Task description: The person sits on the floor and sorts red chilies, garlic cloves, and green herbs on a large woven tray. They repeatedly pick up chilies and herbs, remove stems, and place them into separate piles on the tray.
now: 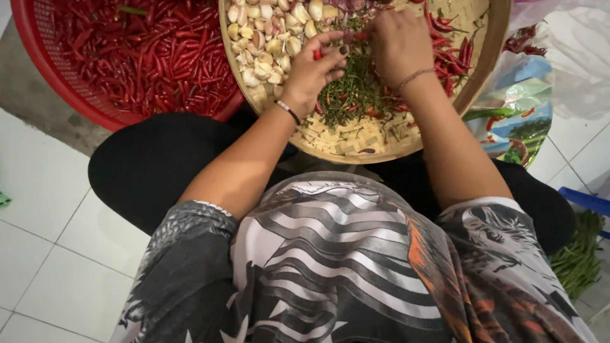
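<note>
A round woven bamboo tray rests on my lap. It holds peeled garlic cloves at its left, a heap of green chili stems in the middle and red chilies at its right. My left hand pinches a small red chili between thumb and fingers above the stems. My right hand hovers just to the right, fingers curled down at the same chili's far end; its grip is hidden.
A red plastic basket full of red chilies sits at the upper left on the floor. A printed plastic bag with chilies lies at the right. Green long beans lie near a blue edge. White floor tiles surround me.
</note>
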